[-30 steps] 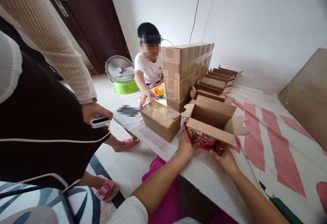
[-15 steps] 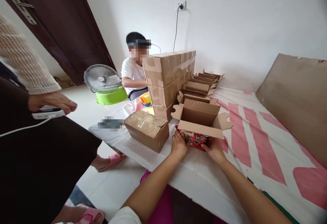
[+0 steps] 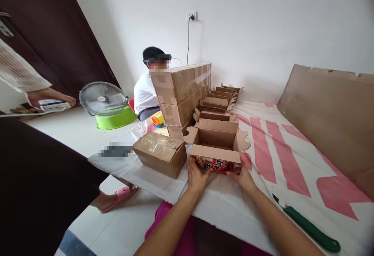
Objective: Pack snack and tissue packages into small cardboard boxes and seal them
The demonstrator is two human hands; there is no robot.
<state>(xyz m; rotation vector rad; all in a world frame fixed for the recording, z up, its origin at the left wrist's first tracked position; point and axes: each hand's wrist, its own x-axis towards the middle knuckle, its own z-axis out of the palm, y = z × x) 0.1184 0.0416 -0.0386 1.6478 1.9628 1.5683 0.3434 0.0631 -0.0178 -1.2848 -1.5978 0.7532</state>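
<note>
A red printed packet [image 3: 212, 163] with large dark and white lettering lies at the near side of an open cardboard box [image 3: 215, 154], partly covered by the box's front flap. My left hand [image 3: 198, 176] grips the packet's left end, thumb along its lower edge. At the right end, my right hand [image 3: 242, 176] holds it too, with some fingers hidden behind the flap. The box stands with its flaps spread, and its visible inside is bare brown cardboard.
Several open boxes [image 3: 216, 102] line up behind, beside a stack of taped cartons [image 3: 181, 100]. A taped carton [image 3: 160, 150] sits left. A green-handled hooked tool [image 3: 311, 228] lies at right. Another person [image 3: 146, 92] sits beyond; a standing person's hand [image 3: 52, 97] holds a white device.
The view has shifted, bringing the green-handled tool into sight. Both hands stay on the packet, and my right hand's fingers have moved toward its right end. The seated person has turned away.
</note>
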